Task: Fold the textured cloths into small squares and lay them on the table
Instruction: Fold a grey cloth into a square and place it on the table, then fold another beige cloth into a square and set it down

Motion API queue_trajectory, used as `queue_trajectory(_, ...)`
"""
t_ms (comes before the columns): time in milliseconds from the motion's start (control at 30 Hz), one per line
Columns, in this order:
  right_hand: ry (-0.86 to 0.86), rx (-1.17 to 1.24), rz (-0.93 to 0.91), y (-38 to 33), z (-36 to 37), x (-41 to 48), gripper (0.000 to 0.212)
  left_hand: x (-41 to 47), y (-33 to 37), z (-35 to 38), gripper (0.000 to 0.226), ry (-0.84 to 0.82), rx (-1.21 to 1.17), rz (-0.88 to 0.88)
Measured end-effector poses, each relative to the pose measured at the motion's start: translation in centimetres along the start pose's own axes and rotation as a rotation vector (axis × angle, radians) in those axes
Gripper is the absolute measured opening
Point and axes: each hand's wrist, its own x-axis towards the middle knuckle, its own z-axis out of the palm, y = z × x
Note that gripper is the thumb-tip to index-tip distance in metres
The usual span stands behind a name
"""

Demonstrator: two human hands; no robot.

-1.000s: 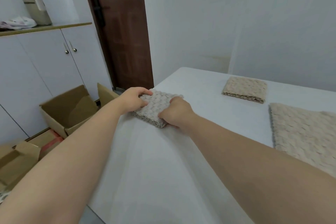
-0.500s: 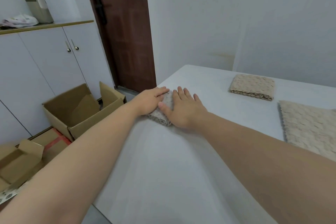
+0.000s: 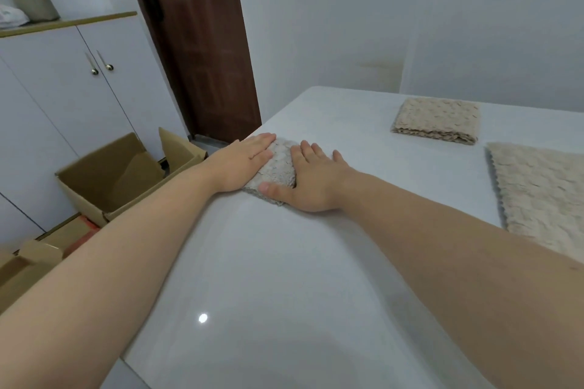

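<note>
A small folded grey textured cloth lies near the left edge of the white table. My left hand rests flat on its left side, fingers stretched out. My right hand lies flat on its right side, thumb along the cloth's near edge. Both palms press down and hide much of the cloth. A second folded beige cloth sits at the back right. An unfolded beige cloth is spread flat at the right edge of view.
Left of the table, open cardboard boxes stand on the floor before white cabinets. A brown door is behind them. White walls close the far side of the table.
My hands went from gripping the folded cloth with curled fingers to lying flat on top of it. The view has shifted slightly.
</note>
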Motion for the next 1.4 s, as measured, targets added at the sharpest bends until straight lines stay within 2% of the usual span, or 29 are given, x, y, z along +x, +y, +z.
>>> queue_trajectory(300, 0.026, 0.045, -0.009, -0.1, 0.3, 0.0, 0.124, -0.4, 0.6, -0.5, 0.054, 0.008, -0.083, -0.040)
queue_trajectory(333, 0.037, 0.051, -0.012, 0.0, 0.4, -0.1, 0.124, -0.4, 0.5, -0.5, 0.054, 0.018, -0.172, -0.059)
queue_trajectory(433, 0.087, 0.112, -0.021, 0.1, 0.4, -0.4, 0.126, -0.6, 0.0, -0.9, 0.060, 0.099, -0.698, -0.153)
queue_trajectory(500, 0.116, 0.239, -0.005, 0.2, -0.1, -0.6, 0.124, -1.0, -0.2, -1.2, 0.055, 0.194, -0.849, -0.219)
queue_trajectory(600, 0.141, 0.480, 0.017, 0.1, -1.4, -1.5, 0.115, -1.6, 0.1, -2.0, 0.038, 0.422, -0.725, -0.319)
queue_trajectory(667, 0.176, 0.627, 0.027, 0.2, -2.2, -2.5, 0.103, -2.4, 1.0, -2.8, 0.035, 0.508, -0.624, -0.337)
queue_trajectory(800, 0.333, 0.706, 0.084, 0.7, -3.3, -4.5, 0.065, -4.6, 5.1, -4.5, 0.035, 0.540, -0.524, -0.293)
queue_trajectory(967, 0.500, 0.767, 0.096, 1.1, -4.8, -9.3, 0.032, -7.5, 12.1, -4.6, 0.032, 0.524, -0.469, -0.234)
queue_trajectory(1233, 0.711, 0.882, 0.241, 6.9, -6.7, -20.4, 0.021, -10.3, 26.7, -1.6, 0.027, 0.513, -0.617, -0.100)
queue_trajectory(1400, 0.857, 0.816, 0.367, 12.7, -7.6, -28.4, 0.019, -10.5, 34.7, 1.6, 0.028, 0.452, -0.709, -0.076)
